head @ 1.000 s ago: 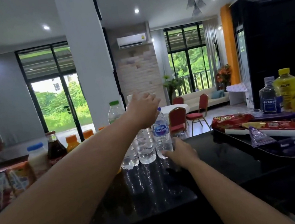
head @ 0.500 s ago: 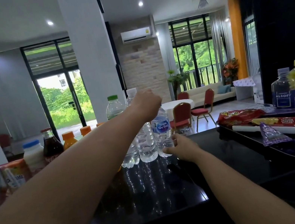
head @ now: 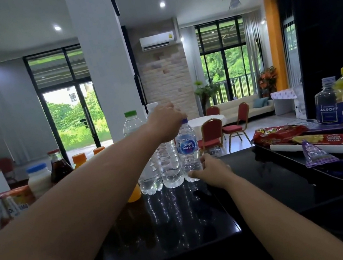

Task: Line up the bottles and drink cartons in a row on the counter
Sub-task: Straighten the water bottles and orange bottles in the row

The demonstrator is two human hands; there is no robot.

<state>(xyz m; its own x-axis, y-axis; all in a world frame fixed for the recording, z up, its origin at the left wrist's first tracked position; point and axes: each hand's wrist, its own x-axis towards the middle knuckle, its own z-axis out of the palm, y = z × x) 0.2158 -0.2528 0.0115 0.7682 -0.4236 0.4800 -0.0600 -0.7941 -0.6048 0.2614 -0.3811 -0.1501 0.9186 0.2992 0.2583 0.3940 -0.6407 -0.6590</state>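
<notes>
At frame centre, your left hand is now closing over the cap of the blue-labelled water bottle, while your right hand, slid slightly right of a second ago, is pinching its base. It is standing on the counter, touching the other water bottles, so the row is growing.

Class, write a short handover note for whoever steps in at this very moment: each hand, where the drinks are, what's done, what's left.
Left hand: on top of the clear water bottles.
Right hand: grip at the base of the blue-labelled water bottle.
Done: three water bottles stand side by side on the black counter; cola bottle, milk bottle and orange-capped bottles run leftward.
Left: drink cartons at far left look unaligned.
</notes>
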